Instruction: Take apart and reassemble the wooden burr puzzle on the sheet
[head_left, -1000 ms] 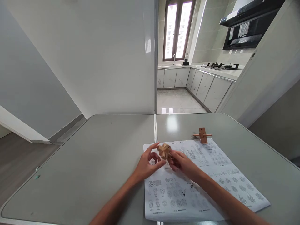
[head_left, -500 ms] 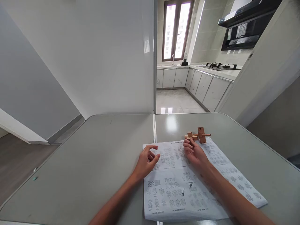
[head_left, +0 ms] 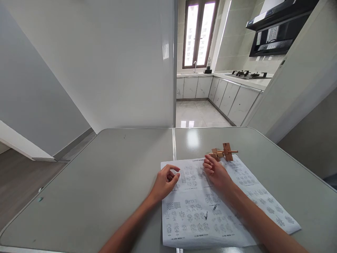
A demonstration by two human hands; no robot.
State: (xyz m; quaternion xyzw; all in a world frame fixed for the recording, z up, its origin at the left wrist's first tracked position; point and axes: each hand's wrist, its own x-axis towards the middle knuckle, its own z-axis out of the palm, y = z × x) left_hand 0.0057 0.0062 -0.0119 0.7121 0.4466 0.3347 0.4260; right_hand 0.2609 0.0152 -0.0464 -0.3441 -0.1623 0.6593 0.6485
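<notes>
1. The right hand point(head_left: 217, 174), right of centre in the lower half of the frame, has loosely curled fingers beside the pale wooden assembly of interlocked bars point(head_left: 217, 154); I cannot tell whether they grip or touch it.
2. That assembly sits right of centre, partly hidden by the fingertips, close against a reddish-brown wooden cross of flat board and thin rod point(head_left: 228, 152).
3. The left hand point(head_left: 165, 181), near lower centre, is empty, its fingers bent and parted from the thumb.
4. A white paper sheet printed with small diagrams point(head_left: 195, 196) lies beneath both hands on the grey-green, smooth-topped table point(head_left: 105, 182).
</notes>
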